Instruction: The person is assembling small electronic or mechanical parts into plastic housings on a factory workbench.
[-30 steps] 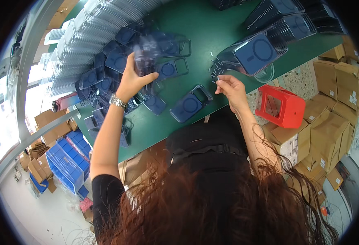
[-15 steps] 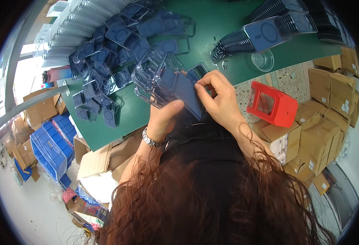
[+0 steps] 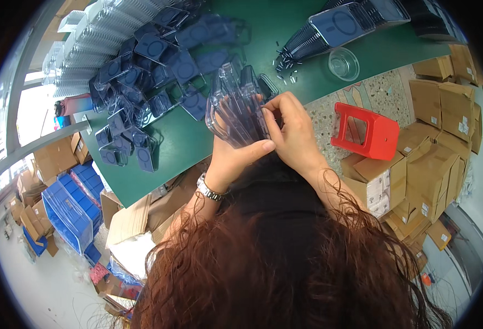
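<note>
Several clear, dark-tinted phone cases [image 3: 233,118] are bunched together in front of me. My left hand [image 3: 236,159] is closed round them from below, its thumb along their near edge. At their right side, my right hand [image 3: 295,134] pinches with thumb and forefinger right at the edge of one case. Whatever lies between those fingertips is too small or hidden to make out. The tip of my left thumb comes close to the right hand. A loose pile of blue phone cases [image 3: 152,48] with ring marks lies on the green table [image 3: 178,142] to the left.
Fanned-out phone cases [image 3: 337,26] stand at the far right, beside scattered small dark pieces [image 3: 286,59] and a clear round tub [image 3: 344,64]. Clear stacked trays [image 3: 85,49] line the far left. A red stool [image 3: 381,137], cardboard boxes [image 3: 433,170] and blue crates [image 3: 68,208] surround the table.
The held cases have tilted more upright, showing their edges instead of a flat back. My left thumb has moved right, toward the right hand. The right hand keeps its pinch at the case edge.
</note>
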Tool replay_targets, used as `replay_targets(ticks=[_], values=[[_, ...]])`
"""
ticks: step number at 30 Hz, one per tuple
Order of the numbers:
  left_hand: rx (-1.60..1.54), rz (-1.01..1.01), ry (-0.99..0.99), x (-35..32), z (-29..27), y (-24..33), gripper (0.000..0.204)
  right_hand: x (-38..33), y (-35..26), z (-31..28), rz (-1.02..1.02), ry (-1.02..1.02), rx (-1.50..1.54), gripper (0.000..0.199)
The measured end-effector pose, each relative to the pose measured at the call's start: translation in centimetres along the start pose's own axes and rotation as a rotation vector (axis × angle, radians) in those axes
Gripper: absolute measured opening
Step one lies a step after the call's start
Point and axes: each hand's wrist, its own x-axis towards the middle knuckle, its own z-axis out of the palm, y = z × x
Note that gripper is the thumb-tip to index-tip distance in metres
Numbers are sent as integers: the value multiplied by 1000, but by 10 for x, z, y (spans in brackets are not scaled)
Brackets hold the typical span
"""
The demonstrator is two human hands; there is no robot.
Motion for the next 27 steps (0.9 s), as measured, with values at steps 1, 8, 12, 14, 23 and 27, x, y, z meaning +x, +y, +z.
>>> replay_targets(ticks=[1, 8, 12, 14, 23, 27], values=[[2, -1, -7, 0, 1, 1, 74, -1, -2, 0, -19, -12, -22, 11], [-278, -16, 104, -1, -4, 14, 70, -9, -12, -9, 87, -79, 147, 10], [-233, 5, 60, -2, -4, 20, 71, -6, -12, -8, 15, -48, 134, 10], [-249, 23, 48, -2, -4, 18, 72, -4, -15, -9, 30, -53, 104, 10], [-328, -78, 48, -6, -4, 18, 68, 1, -17, -4, 70, -104, 200, 9], [-283, -118, 78, -10, -9, 9, 65, 1, -10, 2, 134, -157, 209, 9]])
